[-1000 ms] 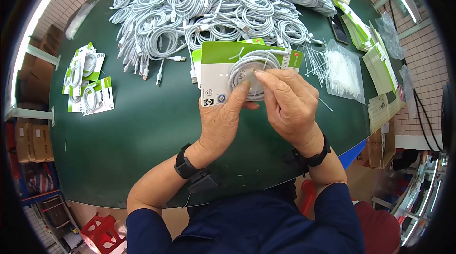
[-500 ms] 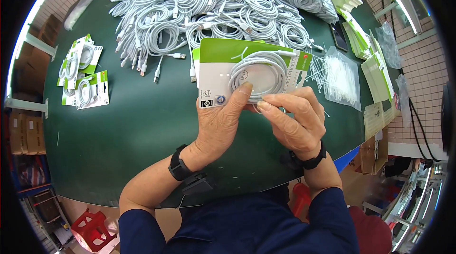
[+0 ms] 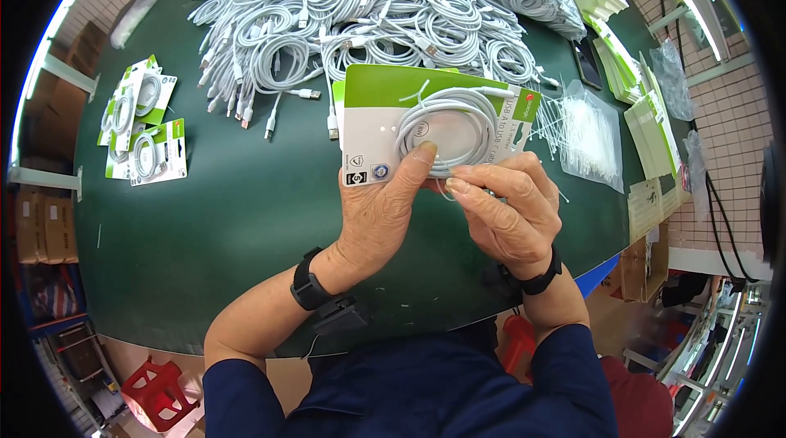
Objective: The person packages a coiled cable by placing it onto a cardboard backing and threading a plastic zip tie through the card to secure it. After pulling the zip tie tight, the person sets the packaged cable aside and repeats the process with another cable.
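My left hand (image 3: 378, 213) grips a green-and-white packaging card (image 3: 368, 123) from below, its thumb pressed over the lower part of a coiled white USB cable (image 3: 457, 97) lying on the card's front. Near the card's top, a thin white cable tie (image 3: 421, 94) pokes out above the coil. My right hand (image 3: 516, 213) is closed at the coil's lower edge, thumb and forefinger pinching another thin white tie (image 3: 443, 190). The edge of a second green card shows behind the first. Fingers under the card are hidden.
A large heap of coiled white cables (image 3: 352, 4) covers the table's far side. At left lie several carded cables (image 3: 147, 155). To the right are a bag of white cable ties (image 3: 589, 135), a dark phone (image 3: 586, 63) and stacks of green-and-white cards (image 3: 651, 135).
Hardly anything differs. Both hands keep their grips, and the card with its coil has shifted only very slightly.
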A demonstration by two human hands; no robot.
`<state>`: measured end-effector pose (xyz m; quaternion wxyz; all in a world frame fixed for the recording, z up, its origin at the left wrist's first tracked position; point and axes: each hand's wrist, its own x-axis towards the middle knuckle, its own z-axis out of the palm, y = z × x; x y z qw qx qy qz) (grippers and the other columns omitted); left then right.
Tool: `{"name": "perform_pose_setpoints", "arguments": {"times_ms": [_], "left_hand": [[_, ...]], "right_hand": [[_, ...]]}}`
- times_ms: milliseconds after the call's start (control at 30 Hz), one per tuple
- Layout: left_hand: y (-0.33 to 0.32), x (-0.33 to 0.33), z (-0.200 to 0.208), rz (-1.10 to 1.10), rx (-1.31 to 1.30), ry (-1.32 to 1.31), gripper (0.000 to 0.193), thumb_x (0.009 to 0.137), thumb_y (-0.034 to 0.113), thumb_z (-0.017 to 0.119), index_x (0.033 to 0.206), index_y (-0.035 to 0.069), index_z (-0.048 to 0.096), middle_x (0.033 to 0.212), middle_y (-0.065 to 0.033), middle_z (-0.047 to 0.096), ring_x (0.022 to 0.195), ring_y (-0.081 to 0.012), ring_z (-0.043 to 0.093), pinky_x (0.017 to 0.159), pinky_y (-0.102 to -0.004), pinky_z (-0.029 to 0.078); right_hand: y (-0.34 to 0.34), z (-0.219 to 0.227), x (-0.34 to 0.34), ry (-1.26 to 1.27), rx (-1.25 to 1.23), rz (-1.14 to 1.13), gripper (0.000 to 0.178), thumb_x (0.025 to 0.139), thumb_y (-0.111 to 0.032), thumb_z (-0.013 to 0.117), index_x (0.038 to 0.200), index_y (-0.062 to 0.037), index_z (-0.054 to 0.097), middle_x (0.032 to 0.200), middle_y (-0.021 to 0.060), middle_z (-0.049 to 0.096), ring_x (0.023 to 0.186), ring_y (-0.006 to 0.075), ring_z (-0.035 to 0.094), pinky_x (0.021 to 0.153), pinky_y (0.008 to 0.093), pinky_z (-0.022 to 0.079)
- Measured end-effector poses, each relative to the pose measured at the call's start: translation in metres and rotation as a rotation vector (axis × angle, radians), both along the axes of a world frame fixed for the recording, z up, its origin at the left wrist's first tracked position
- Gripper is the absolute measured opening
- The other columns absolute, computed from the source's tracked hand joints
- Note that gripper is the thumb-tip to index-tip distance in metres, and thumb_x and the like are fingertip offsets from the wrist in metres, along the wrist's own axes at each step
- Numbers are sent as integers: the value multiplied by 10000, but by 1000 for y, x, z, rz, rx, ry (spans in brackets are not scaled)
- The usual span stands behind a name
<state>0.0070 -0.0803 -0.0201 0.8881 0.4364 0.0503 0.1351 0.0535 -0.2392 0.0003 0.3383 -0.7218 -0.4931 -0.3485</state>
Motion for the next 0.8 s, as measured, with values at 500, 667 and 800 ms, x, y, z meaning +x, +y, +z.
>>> {"name": "perform_pose_setpoints", "arguments": {"times_ms": [500,667,800], "left_hand": [[-1,-1,-2,5,-4,14,314,966,65,676,1257,-15,588,1098,-100,683,868,-160,682,675,-304,611],[-2,0,-2,23,-7,10,322,962,61,680,1262,-9,587,1106,-100,681,885,-156,681,679,-302,613],[-3,1,0,26,-18,11,312,960,57,682,1251,-12,594,1092,-96,686,875,-151,681,680,-297,611]], "right_hand": [[3,-2,2,12,9,15,365,665,18,807,1016,-78,769,957,53,737,703,177,629,573,265,507],[3,-4,2,17,3,30,371,664,24,813,1017,-79,764,948,51,735,685,173,623,563,267,508],[3,-5,2,58,10,32,375,704,41,824,1045,-99,752,951,56,736,688,172,620,573,264,494]]}}
